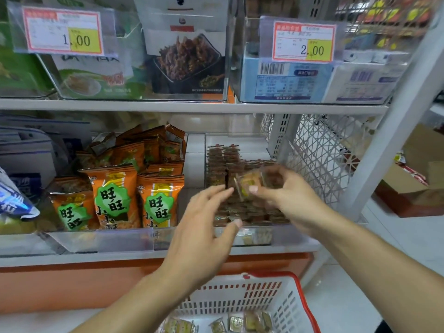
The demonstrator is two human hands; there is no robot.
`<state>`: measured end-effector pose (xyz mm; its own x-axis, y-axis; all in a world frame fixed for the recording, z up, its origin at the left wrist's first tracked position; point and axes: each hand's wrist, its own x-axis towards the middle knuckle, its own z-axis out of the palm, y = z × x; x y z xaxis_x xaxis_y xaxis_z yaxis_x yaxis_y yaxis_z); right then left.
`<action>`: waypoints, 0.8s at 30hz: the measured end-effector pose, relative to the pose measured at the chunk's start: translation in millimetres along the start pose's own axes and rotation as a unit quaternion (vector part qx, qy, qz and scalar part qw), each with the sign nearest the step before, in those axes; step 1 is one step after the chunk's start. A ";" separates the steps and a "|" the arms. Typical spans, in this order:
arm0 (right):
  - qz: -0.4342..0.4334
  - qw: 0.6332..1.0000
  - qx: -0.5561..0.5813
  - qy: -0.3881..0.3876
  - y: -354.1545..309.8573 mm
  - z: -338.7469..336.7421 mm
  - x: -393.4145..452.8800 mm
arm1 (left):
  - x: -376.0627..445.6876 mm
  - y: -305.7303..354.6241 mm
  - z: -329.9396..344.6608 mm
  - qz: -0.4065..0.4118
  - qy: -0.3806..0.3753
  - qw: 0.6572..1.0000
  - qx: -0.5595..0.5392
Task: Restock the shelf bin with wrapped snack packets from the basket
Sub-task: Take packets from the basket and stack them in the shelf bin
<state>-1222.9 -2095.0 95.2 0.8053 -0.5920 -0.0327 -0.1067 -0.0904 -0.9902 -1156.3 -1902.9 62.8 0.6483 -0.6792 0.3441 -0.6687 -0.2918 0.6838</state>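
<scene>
- Packets (242, 210): small brown wrapped squares stacked in rows inside the clear bin (283, 236) on the lower shelf (120, 257), right of the orange bags.
- Head view, only one available.
- Right hand (288, 198): over the bin, thumb and fingertips pinching a small bunch of packets; one yellowish packet (248, 185) faces the camera, tilted. Motion blur, exact count in the grip cannot be told.
- Held bunch sits just above the stacked rows; contact with the stack cannot be told.
- Left hand (204, 236): fingers straight and spread, holding nothing, reaching toward the bin's front left corner. Fingertips near the held packet, thumb tip at the bin's front edge; touching or not is unclear.
- Both forearms come up from the bottom of the frame, left crossing over the basket.
- Basket (271, 296): white slotted plastic with red rim, on the floor below the shelf, bottom centre-right. More packets (237, 323) lie loose in its bottom, yellowish wrappers.
- Orange bags (134, 193): upright in the neighbouring bin to the left, green labels facing front, more piled behind.
- Blue-white bag (14, 200) at far left edge of the same shelf.
- Upper shelf: clear bins with boxed and bagged snacks, two price tags, 1.00 tag (63, 32) left and 2.00 tag (304, 42) right.
- White mesh panel (324, 155) closes the shelf's right end, just beside the bin.
- Cardboard box (413, 186) on the floor at far right.
</scene>
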 end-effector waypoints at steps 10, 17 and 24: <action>-0.062 0.914 -0.396 0.063 18.0 -16.4 144.2 | 15.8 -18.9 15.0 0.140 -0.160 0.944 0.254; -0.009 0.922 -0.385 0.035 10.0 4.9 184.0 | 19.2 -25.5 20.8 0.146 -0.228 0.920 0.282; 0.004 0.944 -0.314 0.097 30.7 8.9 189.6 | 18.9 -33.8 30.6 0.157 -0.236 0.911 0.299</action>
<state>-1068.4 -2202.9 57.4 0.6880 -0.7242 0.0462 -0.4861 -0.5072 -0.7116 -1132.6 -1926.5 26.5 0.2552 -0.9656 0.0506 -0.9648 -0.2509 0.0784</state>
